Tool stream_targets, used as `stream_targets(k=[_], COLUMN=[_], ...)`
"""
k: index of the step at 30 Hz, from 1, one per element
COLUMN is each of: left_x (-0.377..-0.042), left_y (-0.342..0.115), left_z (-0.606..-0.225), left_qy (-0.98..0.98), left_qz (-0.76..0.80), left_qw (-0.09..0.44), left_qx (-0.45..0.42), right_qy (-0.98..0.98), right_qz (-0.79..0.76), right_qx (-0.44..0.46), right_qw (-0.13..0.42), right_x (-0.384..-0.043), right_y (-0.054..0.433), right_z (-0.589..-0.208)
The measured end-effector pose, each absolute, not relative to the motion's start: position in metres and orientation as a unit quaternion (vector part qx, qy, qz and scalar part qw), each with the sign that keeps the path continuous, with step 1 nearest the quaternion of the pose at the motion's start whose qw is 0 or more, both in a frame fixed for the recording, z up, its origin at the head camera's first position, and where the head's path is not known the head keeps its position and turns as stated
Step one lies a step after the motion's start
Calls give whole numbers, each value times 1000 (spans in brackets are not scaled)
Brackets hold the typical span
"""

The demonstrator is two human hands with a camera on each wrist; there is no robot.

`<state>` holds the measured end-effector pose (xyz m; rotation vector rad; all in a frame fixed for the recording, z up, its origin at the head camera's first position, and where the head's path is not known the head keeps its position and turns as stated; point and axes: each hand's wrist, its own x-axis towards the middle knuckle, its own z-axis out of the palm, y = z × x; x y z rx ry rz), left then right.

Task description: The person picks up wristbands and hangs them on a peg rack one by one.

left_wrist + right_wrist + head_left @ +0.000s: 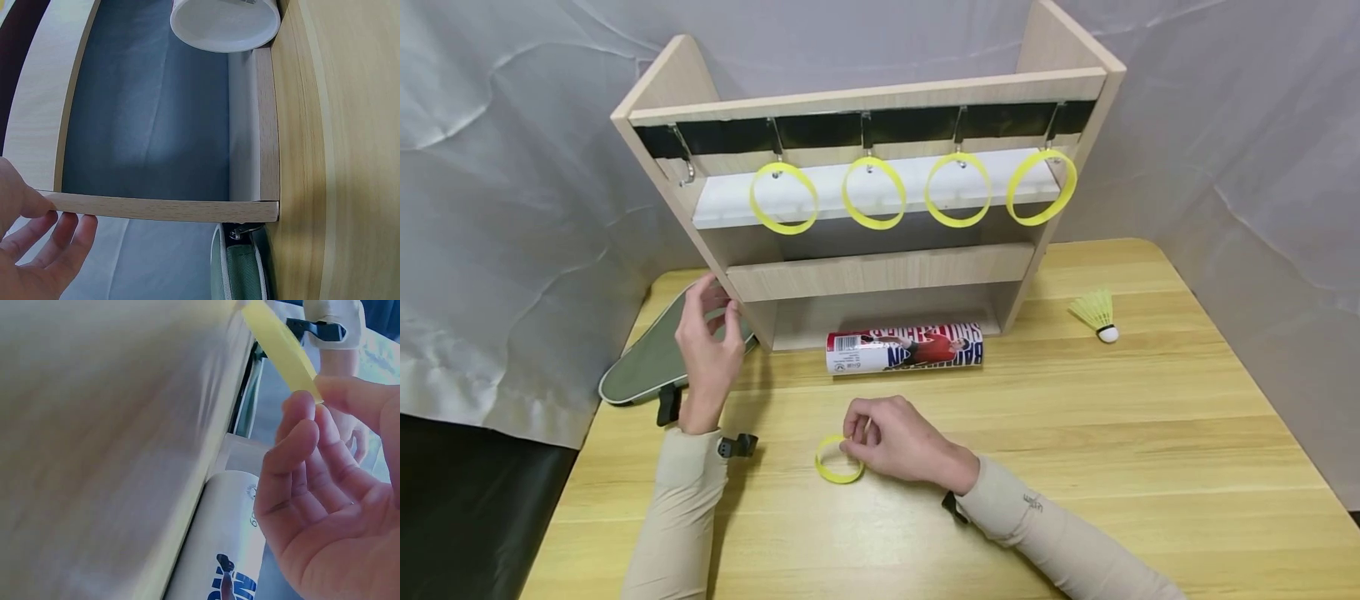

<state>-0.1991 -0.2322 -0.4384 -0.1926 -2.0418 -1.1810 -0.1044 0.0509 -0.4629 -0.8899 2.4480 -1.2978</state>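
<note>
My right hand (pixel 898 439) pinches a thin yellow ring (pixel 838 478) between thumb and fingertips, over the front of the table. In the right wrist view the ring (pixel 284 353) appears edge-on as a yellow band. A wooden shelf (pixel 880 273) stands at the back, with a row of metal hooks on a black strip. Several yellow rings (pixel 808 225) hang from its hooks; the leftmost hook (pixel 687 171) carries none. My left hand (pixel 709 346) grips the edge of the shelf's left side board (pixel 162 208), with its thumb and fingertips against the wood.
A printed shuttlecock tube (pixel 904 348) lies on the table along the shelf's foot. Left of the shelf lies a green racket cover (pixel 643 367), partly behind my left hand. A yellow shuttlecock (pixel 1097 315) lies at the right. Grey cloth (pixel 512 208) hangs behind the table.
</note>
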Motion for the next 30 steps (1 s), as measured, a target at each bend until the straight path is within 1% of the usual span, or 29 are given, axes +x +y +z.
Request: stream_targets(k=[8,12,21,30], left_x=[-200,-199,-199,-198], left_y=[-232,-233,-231,-230], left_z=[-438,-438,-437,-437], left_qy=[-797,-798,-797,-798], left_qz=[-465,-464,-465,-463], left_qw=[380,377,379,378], left_qx=[-72,-71,-70,-71], right_qy=[828,824,818,809], right_qz=[-460,-472,-484,-500], right_qx=[-292,-288,-304,-308], right_qw=[128,125,65,24], right_x=[-113,-120,-136,-145], right_y=[51,48,36,21], right_z=[-453,-442,-409,-374])
